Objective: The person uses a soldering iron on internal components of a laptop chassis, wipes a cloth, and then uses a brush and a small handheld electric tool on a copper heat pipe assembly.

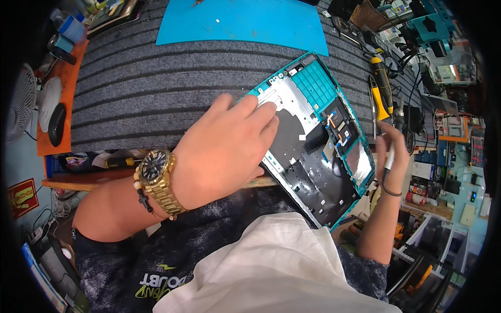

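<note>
A teal laptop case shell (334,193) lies tilted at the near edge of the mat, its inner side up. Black sheet, silver metal plate, a small board and ribbon cables show inside it. My left hand (224,141) is closed over the shell's left edge; its thumb is mostly hidden. Just off the right edge, my right hand (395,156) curls round a slim white pen-like tool (389,158). A dark cord runs from this tool toward my wrist.
The shell rests on a grey ribbed mat (130,99); a blue mat (240,23) lies beyond. Yellow-and-black screwdrivers (382,78) and yellow-handled tweezers or pliers (377,101) are at the right, with cables. A black computer mouse (57,124) and white fan (22,99) stand left.
</note>
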The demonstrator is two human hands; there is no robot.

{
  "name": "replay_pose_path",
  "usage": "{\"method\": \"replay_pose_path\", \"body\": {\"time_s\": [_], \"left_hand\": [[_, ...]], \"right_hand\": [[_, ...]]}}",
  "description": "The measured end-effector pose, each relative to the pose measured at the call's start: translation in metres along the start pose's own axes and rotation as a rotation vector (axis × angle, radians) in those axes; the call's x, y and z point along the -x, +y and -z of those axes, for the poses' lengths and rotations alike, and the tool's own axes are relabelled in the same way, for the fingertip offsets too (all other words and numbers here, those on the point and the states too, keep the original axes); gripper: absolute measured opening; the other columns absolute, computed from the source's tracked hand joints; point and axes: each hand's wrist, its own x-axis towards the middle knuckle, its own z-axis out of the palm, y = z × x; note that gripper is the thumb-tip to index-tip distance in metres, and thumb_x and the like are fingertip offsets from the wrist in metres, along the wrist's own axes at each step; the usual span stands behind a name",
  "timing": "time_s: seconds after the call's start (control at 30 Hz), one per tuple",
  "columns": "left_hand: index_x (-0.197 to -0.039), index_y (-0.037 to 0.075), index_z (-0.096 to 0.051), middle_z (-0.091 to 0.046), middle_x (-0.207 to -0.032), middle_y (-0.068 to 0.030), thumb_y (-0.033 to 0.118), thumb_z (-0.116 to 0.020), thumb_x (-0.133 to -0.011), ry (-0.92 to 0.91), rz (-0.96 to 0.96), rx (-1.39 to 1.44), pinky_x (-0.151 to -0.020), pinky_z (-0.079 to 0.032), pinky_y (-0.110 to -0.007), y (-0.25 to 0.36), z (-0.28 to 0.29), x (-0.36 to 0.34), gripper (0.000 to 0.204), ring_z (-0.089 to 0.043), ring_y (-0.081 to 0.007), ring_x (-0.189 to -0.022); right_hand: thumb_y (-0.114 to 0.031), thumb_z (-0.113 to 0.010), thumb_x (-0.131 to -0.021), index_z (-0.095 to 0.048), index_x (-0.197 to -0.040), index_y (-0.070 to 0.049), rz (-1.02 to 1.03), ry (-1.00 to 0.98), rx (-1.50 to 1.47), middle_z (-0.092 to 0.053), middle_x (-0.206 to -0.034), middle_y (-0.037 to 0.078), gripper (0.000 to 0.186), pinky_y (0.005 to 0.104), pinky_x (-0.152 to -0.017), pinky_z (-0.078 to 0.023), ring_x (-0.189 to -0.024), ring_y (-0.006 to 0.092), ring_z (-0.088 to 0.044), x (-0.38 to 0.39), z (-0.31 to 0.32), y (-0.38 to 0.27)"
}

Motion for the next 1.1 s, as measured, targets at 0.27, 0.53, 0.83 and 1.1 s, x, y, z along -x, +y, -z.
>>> {"method": "replay_pose_path", "body": {"time_s": [0.27,0.53,0.83,1.1], "left_hand": [[-0.151,-0.009,-0.063,-0.058,-0.162,-0.025,0.056,-0.093,-0.079,0.153,0.075,0.009,-0.112,-0.048,-0.046,0.01,-0.02,-0.008,0.102,-0.058,-0.0353,-0.13],[-0.153,-0.013,-0.059,-0.056,-0.162,-0.0285,0.063,-0.095,-0.072,-0.032,0.098,-0.147,-0.116,-0.048,-0.045,0.016,-0.016,-0.012,0.117,-0.057,-0.0372,-0.136],[-0.153,-0.011,-0.06,-0.056,-0.162,-0.0279,0.061,-0.097,-0.07,0.036,0.069,-0.039,-0.115,-0.05,-0.045,0.005,-0.015,-0.012,0.116,-0.057,-0.0366,-0.135],[-0.15,-0.012,-0.061,-0.057,-0.16,-0.0295,0.064,-0.093,-0.074,0.069,0.097,0.053,-0.112,-0.051,-0.047,0.008,-0.011,-0.023,0.113,-0.058,-0.0379,-0.131]], "right_hand": [[-0.058,-0.054,-0.119,-0.055,-0.164,0.001,0.014,0.269,-0.368,-0.068,-0.112,0.006,0.074,0.031,-0.078,-0.055,-0.087,0.0135,-0.062,-0.047,0.043,-0.002],[-0.023,-0.061,-0.119,-0.061,-0.155,0.004,-0.039,0.098,-0.515,-0.07,-0.138,0.019,0.045,0.0392,-0.096,-0.064,-0.115,0.0257,-0.079,-0.073,-0.008,-0.015],[-0.017,-0.067,-0.115,-0.061,-0.154,0.005,-0.068,0.015,-0.61,-0.066,-0.142,0.019,0.045,0.0404,-0.106,-0.062,-0.122,0.0301,-0.079,-0.05,-0.06,-0.025],[-0.016,-0.067,-0.115,-0.061,-0.154,0.005,0.002,0.035,-0.455,-0.066,-0.144,0.02,0.045,0.0381,-0.102,-0.063,-0.118,0.0299,-0.081,-0.037,-0.054,-0.019]]}}
